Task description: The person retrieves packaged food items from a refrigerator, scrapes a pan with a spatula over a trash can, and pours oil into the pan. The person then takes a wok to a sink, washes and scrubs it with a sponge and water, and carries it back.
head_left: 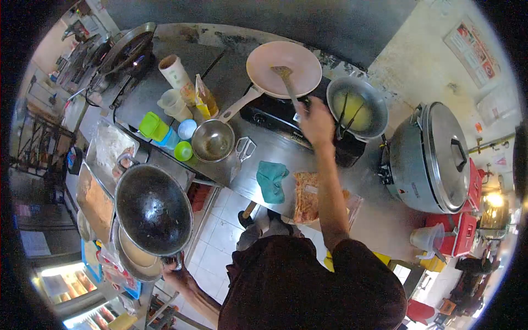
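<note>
Showing its inside at lower left, a round black metal wok (153, 206) has its lower handle clamped in the left hand (177, 276). At upper centre, a round pale-pink frying pan (261, 66) lies beneath a slotted, grey-handled spatula (288, 85) clasped in the right hand (318, 125).

Right grip (317, 122) clenched, left arm (199, 297) out sideways

A flat dark-grey wall panel (264, 14) runs behind the long stainless-steel table (377, 217); a stained cream wall (410, 52) with a rectangular printed poster (472, 54) stands at right, a warm yellow light (495, 199) glows beyond, and a white square-tiled floor (212, 236) shows below
</note>
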### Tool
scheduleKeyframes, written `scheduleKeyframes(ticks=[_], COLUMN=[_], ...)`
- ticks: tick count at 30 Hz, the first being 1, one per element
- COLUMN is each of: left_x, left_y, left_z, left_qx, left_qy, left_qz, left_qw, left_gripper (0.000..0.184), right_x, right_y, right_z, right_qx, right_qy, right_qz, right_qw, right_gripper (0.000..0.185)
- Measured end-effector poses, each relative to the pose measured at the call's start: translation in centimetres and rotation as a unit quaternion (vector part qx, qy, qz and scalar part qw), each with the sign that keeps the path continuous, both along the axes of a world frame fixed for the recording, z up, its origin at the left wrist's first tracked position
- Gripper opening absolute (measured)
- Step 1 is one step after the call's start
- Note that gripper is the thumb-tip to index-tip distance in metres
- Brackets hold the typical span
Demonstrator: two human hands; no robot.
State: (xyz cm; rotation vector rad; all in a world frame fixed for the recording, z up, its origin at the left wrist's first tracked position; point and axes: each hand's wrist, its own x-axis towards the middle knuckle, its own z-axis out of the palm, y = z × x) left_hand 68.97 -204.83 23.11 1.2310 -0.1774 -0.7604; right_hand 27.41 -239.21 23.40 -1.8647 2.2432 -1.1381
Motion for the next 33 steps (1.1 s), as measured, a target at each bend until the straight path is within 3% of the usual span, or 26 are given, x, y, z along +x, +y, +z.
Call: scheduleKeyframes(ticks=[2, 4, 6, 7, 8, 10, 13, 14, 16, 18, 20, 25, 28, 29, 32, 33], left_x=[0.0, 1.0, -0.5, -2.1, -1.1, -3.6, -6.6, -7.8, -10.3, -10.8, -14.3, -15.5, -15.5, -15.2, -13.1, -11.7], left_y=[-1.2, -1.7, -3.3, -4.3, -3.9, -5.2, -7.6, -8.3, -10.0, -11.0, -13.2, -15.5, -16.7, -16.6, -17.9, -17.4], left_z=[0.1, -0.6, 1.4, 2.4, 0.5, 1.1, -0.5, -1.7, -5.5, -13.3, -13.7, -18.5, -20.0, -19.7, -21.1, -22.3], left_qx=[0.001, -0.028, -0.011, 0.006, 0.020, 0.026, 0.084, 0.052, 0.097, 0.119, 0.121, 0.154, 0.150, 0.139, 0.240, 0.221], left_qy=[0.016, 0.018, 0.058, 0.052, 0.034, 0.048, 0.111, 0.102, 0.149, 0.106, 0.132, 0.165, 0.189, 0.170, 0.186, 0.032], left_qz=[0.003, -0.086, -0.112, -0.102, -0.134, -0.164, -0.245, -0.283, -0.269, -0.354, -0.367, -0.403, -0.426, -0.429, -0.482, -0.477], left_qw=[1.000, 0.996, 0.992, 0.993, 0.990, 0.985, 0.959, 0.952, 0.947, 0.922, 0.913, 0.887, 0.872, 0.876, 0.822, 0.850], left_gripper=[0.060, 0.066, 0.068, 0.053, 0.063, 0.058, 0.045, 0.043, 0.039, 0.032, 0.026, 0.023, 0.023, 0.022, 0.029, 0.034], right_x=[3.1, 3.2, 2.5, 2.2, 1.2, -0.6, -5.4, -6.6, -7.6, -9.0, -10.9, -12.8, -12.4, -13.0, -10.9, -11.7], right_y=[-3.6, -7.2, -10.3, -10.2, -10.0, -8.7, -8.1, -6.6, -1.5, 3.0, 6.4, 9.6, 7.6, 6.3, 3.6, 2.1], right_z=[-1.0, -3.0, -4.4, -4.3, -4.2, -0.5, -3.0, -2.8, 1.0, 2.5, 2.2, 3.0, 1.8, -0.9, -0.1, -0.9], right_qx=[0.144, 0.199, 0.209, 0.216, 0.212, 0.200, 0.064, 0.027, 0.162, 0.142, 0.117, 0.174, 0.132, 0.081, 0.045, 0.070], right_qy=[0.039, 0.047, 0.065, 0.076, 0.069, 0.057, -0.089, -0.149, -0.399, -0.574, -0.631, -0.525, -0.407, -0.294, -0.194, -0.161], right_qz=[0.000, 0.063, 0.054, 0.048, 0.045, 0.040, 0.052, 0.078, 0.105, 0.159, 0.215, 0.111, 0.042, 0.050, 0.041, 0.020], right_qw=[0.989, 0.977, 0.974, 0.972, 0.974, 0.977, 0.993, 0.985, 0.896, 0.790, 0.736, 0.825, 0.903, 0.951, 0.979, 0.984], right_gripper=[0.047, 0.068, 0.058, 0.053, 0.047, 0.039, 0.038, 0.037, 0.037, 0.036, 0.036, 0.037, 0.036, 0.038, 0.036, 0.035])
